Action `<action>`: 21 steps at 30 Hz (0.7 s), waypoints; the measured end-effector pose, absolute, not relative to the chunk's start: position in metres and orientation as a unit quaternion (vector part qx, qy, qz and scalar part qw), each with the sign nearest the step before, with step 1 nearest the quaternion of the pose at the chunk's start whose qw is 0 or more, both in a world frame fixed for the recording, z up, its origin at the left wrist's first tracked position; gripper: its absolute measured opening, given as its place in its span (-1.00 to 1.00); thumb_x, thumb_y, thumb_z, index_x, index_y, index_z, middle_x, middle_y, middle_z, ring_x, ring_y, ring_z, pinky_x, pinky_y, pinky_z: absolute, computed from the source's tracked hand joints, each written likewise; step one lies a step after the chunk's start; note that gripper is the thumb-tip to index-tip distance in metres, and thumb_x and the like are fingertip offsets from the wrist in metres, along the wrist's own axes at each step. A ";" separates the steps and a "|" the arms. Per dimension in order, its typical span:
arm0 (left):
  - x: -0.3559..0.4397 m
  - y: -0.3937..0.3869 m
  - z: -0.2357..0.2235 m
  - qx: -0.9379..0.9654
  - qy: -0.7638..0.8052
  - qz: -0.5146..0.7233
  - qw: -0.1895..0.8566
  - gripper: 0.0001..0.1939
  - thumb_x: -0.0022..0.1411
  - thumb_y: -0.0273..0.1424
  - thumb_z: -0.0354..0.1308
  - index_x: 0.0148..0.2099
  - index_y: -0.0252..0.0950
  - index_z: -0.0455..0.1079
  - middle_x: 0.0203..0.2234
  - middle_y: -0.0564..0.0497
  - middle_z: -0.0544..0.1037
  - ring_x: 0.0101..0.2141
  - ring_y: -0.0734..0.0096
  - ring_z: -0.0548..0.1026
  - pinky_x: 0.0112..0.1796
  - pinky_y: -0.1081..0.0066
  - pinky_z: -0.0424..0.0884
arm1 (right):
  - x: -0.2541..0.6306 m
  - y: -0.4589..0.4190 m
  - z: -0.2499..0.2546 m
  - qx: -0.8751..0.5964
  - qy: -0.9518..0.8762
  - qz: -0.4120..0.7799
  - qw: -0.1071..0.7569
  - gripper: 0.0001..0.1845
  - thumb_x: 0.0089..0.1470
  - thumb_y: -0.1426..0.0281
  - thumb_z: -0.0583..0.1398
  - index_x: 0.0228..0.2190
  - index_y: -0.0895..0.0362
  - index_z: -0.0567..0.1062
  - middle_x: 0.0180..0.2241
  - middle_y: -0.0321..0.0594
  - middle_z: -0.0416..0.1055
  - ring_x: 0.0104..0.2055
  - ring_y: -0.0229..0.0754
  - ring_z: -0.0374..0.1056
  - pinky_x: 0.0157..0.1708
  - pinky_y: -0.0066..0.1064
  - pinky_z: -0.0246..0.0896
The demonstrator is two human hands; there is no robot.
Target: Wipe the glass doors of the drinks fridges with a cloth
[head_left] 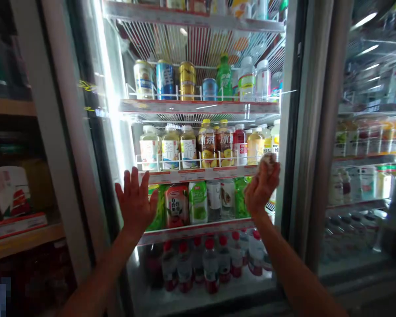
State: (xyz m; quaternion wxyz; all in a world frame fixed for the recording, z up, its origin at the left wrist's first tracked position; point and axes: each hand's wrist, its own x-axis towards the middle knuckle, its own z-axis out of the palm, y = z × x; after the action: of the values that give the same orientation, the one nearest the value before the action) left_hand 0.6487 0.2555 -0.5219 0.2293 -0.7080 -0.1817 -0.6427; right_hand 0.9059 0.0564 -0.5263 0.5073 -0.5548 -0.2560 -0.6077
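My left hand (137, 200) is raised with its fingers spread and nothing in it, at the left side of a lit drinks fridge. In my closed right hand (262, 187) is a crumpled, pale cloth (268, 159), bunched at the fingertips. That hand is in front of the right end of a shelf edge (214, 174). Beyond the hands stand tea bottles with white caps (170, 147) and brown bottles with yellow caps (207, 143). A red carton (177, 206) and a green carton (198, 202) show between my two hands.
Cans and bottles (187, 80) line the shelf above. Several red-capped bottles (211, 264) stand at the bottom. Metal door frames (326, 132) border the fridge, with another stocked cooler (366, 138) at right. A shelf with a large jug (11, 189) is at left.
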 end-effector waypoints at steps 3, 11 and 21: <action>0.648 0.255 -0.522 -0.706 -0.182 -0.645 0.228 -0.35 0.24 -0.29 -0.01 0.31 -0.14 -0.15 0.28 -0.08 -0.11 0.27 0.13 -0.15 0.20 0.01 -0.23 | 0.860 0.082 -0.537 -0.548 -0.448 -0.588 0.392 -0.35 0.10 0.44 0.00 0.20 -0.08 0.00 0.26 -0.16 -0.09 0.28 0.02 -0.11 0.16 0.05 -0.07; 0.649 0.254 -0.522 -0.703 -0.183 -0.647 0.233 -0.34 0.23 -0.31 -0.01 0.31 -0.13 -0.19 0.28 -0.08 -0.11 0.27 0.11 -0.14 0.20 -0.02 -0.22 | 0.942 0.032 -0.511 -0.554 -0.231 -0.634 0.488 -0.49 0.15 0.42 -0.06 0.15 0.10 0.16 0.23 0.02 -0.04 0.24 0.04 -0.02 0.09 0.07 0.02; 0.648 0.254 -0.522 -0.702 -0.179 -0.646 0.238 -0.31 0.22 -0.33 0.02 0.31 -0.10 -0.20 0.28 -0.07 -0.11 0.26 0.12 -0.13 0.19 -0.01 -0.20 | 0.892 0.064 -0.505 -0.553 -0.388 -0.629 0.384 -0.43 0.09 0.45 0.00 0.16 -0.01 0.15 0.26 -0.11 -0.08 0.27 0.01 -0.07 0.17 0.02 -0.08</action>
State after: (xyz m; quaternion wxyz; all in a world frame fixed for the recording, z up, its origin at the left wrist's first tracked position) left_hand 0.6485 0.2537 -0.5219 0.2384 -0.7023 -0.1793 -0.6464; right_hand 0.8920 0.0639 -0.5052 0.3843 -0.5533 -0.3884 -0.6288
